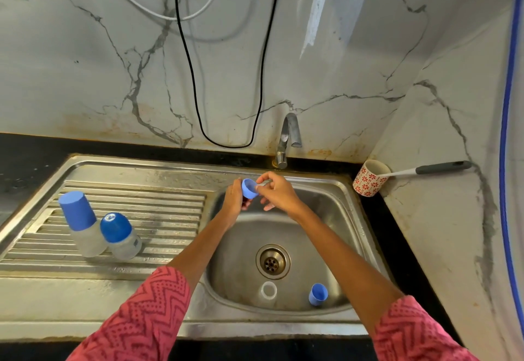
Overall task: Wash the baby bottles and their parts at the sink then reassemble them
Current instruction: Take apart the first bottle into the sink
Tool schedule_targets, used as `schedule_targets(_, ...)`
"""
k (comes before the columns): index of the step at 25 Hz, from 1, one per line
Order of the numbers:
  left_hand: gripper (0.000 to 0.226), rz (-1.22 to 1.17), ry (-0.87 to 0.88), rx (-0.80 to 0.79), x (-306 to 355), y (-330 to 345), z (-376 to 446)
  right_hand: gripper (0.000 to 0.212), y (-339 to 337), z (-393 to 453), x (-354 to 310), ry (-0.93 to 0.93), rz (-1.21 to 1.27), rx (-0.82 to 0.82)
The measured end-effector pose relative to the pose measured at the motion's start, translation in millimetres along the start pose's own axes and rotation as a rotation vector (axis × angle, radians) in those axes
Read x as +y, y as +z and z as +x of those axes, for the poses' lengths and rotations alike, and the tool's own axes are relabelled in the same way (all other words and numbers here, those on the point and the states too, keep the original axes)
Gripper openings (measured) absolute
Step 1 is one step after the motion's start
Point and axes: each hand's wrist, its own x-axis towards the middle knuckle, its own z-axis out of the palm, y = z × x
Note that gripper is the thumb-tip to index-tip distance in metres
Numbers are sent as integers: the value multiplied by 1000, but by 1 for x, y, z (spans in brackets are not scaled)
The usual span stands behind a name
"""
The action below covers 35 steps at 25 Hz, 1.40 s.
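Both arms reach forward over the sink (334, 190), forearms bare below pink patterned sleeves. The left hand (234, 199) and right hand (279, 190) meet just in front of the tap (286, 139), fingers curled in a shared grip on a small blue cap (249, 187).

My stainless steel sink unit (175, 298) carries two capped baby bottles (99, 227) side by side on its ribbed drainboard (158, 213). In its basin (334, 219) lie a white ring (268, 290) and a blue cap (318, 294), near the drain (272, 261).
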Motion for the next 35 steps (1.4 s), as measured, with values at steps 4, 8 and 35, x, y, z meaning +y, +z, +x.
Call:
schedule_targets(4,48,31,-11,-25,-4,1,6,25,0,0,7,-12,-142,29)
schedule_targets(8,47,-53,-61,-161,-5,3,6,16,0,1,20,-74,-382,192)
schedule_targets(35,31,-295,-492,-162,-60,37,-5,29,-48,-18,102,167,110,-56)
